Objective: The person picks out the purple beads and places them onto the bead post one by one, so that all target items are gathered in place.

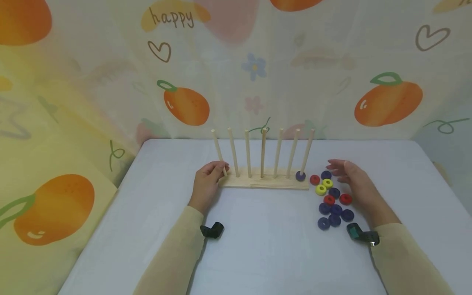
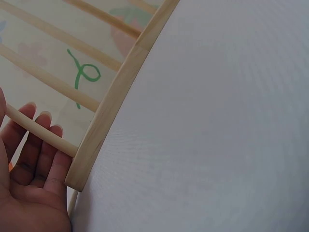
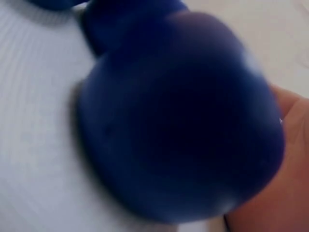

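Note:
A wooden peg stand (image 1: 239,184) carries several upright pegs on a flat base, with one dark blue ring (image 1: 300,176) at the foot of the rightmost peg. My left hand (image 1: 208,180) holds the stand's leftmost peg near the base; in the left wrist view its fingers curl behind that peg (image 2: 46,133). To the right of the loose rings, my right hand (image 1: 357,184) hovers with relaxed fingers and nothing in them. A large blurred blue ring (image 3: 178,121) hides most of that hand in the right wrist view.
Loose rings lie right of the stand: several dark blue ones (image 1: 347,215), red ones such as a red ring (image 1: 346,199), and two yellow rings (image 1: 321,189). A white table (image 1: 265,246) lies under everything, backed by a patterned cloth (image 1: 287,90).

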### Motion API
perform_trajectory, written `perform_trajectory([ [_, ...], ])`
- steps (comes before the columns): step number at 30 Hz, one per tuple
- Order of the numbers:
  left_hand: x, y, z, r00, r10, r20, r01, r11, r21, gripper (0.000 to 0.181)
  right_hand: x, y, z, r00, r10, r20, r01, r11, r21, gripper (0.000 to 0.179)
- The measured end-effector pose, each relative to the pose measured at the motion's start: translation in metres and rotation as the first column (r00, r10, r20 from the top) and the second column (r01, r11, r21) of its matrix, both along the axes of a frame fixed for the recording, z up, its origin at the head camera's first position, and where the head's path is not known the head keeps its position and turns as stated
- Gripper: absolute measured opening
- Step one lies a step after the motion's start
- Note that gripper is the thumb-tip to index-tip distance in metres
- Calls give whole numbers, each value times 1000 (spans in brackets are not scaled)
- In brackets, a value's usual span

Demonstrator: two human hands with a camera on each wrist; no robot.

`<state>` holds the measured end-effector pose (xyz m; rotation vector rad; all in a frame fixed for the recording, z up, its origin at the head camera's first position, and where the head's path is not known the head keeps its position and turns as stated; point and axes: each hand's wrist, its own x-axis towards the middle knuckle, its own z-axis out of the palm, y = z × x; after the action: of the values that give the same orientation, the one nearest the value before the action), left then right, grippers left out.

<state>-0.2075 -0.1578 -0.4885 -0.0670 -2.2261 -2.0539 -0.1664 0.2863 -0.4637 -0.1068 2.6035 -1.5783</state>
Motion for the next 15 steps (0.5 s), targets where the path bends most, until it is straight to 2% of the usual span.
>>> perform_trajectory([
  [5,0,0,1,1000,0,-5,0,1000,1,32,0,-1,-5,1000,16,1,-16,999,46,69],
  [11,0,0,0,1000,-1,-4,1,1000,-2,32,-2,-3,-4,996,-9,87,3,998,70,72],
  [15,-1,1,-1,1000,-2,-8,2,1000,2,33,-3,-4,-6,996,-21,87,12,994,108,64],
])
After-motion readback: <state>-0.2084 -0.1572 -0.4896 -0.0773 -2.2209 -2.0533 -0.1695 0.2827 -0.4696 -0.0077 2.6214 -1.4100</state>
